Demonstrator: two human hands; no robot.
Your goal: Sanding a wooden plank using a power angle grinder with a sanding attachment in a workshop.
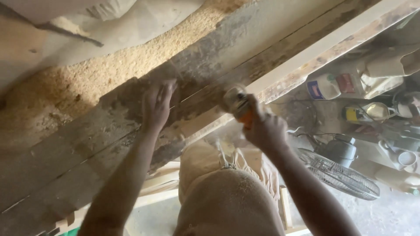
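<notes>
Nearest the camera: dust-coated trousers and two bare forearms reaching up to a long workbench. Right hand point(264, 129) clenched round an orange-bodied power sander or grinder point(236, 102), its head pressed to the near edge of a pale wooden plank point(302, 59) lying along the bench. Left hand point(157, 102) flat on the dark, worn bench boards point(87, 144), fingers spread and released, gripping nothing, bracing beside the plank.

By the look of it, well under way but unfinished: pale, smooth wood to the right of the tool, rougher stained edge beside it, plenty of plank left on both sides.

Beyond the bench, a deep drift of sawdust point(100, 70). Off right and below, a wire fan guard point(339, 177), tins and bottles point(323, 87) in clutter.

Tool's disc blurred; exact type hard to tell. Plank ends cut off by the frame. Fine dust veiling detail throughout.
</notes>
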